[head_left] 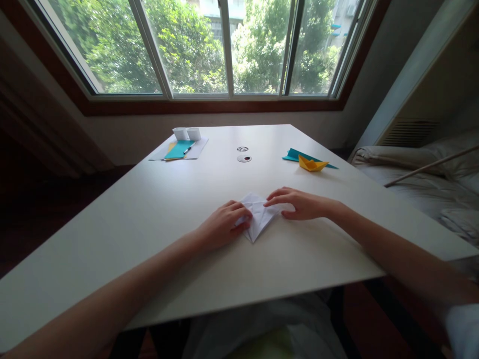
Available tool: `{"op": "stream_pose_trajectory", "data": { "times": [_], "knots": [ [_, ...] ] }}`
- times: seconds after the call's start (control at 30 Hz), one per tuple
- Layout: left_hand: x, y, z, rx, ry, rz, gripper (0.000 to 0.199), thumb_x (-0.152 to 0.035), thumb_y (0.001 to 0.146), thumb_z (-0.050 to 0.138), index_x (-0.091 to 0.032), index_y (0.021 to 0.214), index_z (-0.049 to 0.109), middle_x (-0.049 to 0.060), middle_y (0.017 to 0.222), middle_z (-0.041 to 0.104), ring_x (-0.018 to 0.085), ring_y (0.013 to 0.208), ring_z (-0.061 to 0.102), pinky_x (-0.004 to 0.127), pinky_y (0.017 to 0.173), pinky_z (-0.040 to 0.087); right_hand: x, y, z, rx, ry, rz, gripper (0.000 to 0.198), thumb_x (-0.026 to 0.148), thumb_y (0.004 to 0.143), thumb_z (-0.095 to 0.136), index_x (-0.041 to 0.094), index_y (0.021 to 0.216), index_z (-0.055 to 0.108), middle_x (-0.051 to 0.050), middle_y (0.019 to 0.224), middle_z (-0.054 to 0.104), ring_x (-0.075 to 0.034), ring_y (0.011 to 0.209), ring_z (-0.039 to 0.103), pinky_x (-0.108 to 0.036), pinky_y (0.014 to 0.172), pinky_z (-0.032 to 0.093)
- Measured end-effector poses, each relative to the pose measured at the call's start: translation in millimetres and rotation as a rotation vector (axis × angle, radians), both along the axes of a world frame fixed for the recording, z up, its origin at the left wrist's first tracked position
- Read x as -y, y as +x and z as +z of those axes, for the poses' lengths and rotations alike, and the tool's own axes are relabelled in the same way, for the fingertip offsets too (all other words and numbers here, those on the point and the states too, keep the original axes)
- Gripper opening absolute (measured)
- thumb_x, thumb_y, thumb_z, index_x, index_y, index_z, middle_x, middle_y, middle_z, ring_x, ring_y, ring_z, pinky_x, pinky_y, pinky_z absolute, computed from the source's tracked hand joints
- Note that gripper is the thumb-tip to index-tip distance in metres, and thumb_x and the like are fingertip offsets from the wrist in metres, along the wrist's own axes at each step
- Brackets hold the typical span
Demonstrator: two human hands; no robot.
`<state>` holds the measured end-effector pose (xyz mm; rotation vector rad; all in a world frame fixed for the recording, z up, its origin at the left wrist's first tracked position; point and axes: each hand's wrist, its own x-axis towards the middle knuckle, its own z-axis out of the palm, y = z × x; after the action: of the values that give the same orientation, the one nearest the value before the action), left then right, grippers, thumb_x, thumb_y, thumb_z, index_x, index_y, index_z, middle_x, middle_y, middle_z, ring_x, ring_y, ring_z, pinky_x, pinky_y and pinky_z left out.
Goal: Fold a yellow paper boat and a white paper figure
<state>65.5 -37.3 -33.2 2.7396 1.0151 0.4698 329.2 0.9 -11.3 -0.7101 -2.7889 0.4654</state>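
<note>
Apparent folding step: white paper (259,221) on counter (168,199), centre of frame.
Left hand (223,224) curled over its left side, pinching or pressing, cannot tell; right hand (301,203) loosely spread, fingertip at upper right. Judged: next move needs left steadying, right creasing. Two white containers (180,133), upper left; contents not discernible.

Folded sheet (258,219): matt paper, creased
Boat (312,164): matt paper
Worktop (168,199): smooth, slightly glossy
Window surround (213,106): wood-like
Panes (194,50): glass
</note>
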Motion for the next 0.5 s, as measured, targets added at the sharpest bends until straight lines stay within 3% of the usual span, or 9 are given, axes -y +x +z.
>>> {"op": "stream_pose_trajectory", "data": {
  "times": [0.13,0.4,0.5],
  "knots": [
    [-2.4,-2.0,-3.0,-0.047,-0.003,0.035,0.035,-0.034,0.087,0.043,-0.022,0.120,0.050,0.008,0.121,0.053,0.022,0.110,0.048,0.036,0.094,0.039,-0.9,0.4,0.9,-0.012,-0.071,-0.002,0.044,0.015,0.078,0.051,0.024,0.121,0.053,-0.007,0.118,0.054,-0.018,0.107,0.051,-0.033,0.093,0.040],
    [-2.1,-3.9,-2.1,-0.124,-0.020,0.069,0.044,-0.041,0.088,0.038,-0.025,0.129,0.041,0.005,0.135,0.043,0.023,0.123,0.039,0.041,0.099,0.032,-1.4,1.6,5.6,-0.061,-0.260,-0.028,0.042,0.018,0.077,0.053,0.023,0.119,0.053,-0.007,0.113,0.057,-0.015,0.092,0.057,-0.026,0.072,0.048],
    [-1.5,-4.4,-1.9,-0.147,-0.051,0.060,0.046,-0.044,0.089,0.035,-0.026,0.131,0.039,0.003,0.138,0.040,0.022,0.127,0.034,0.040,0.102,0.030,-2.8,3.3,5.8,-0.102,-0.350,-0.034,0.043,0.017,0.075,0.055,0.022,0.118,0.054,-0.006,0.112,0.058,-0.014,0.089,0.058,-0.025,0.071,0.048]
  ]
}}
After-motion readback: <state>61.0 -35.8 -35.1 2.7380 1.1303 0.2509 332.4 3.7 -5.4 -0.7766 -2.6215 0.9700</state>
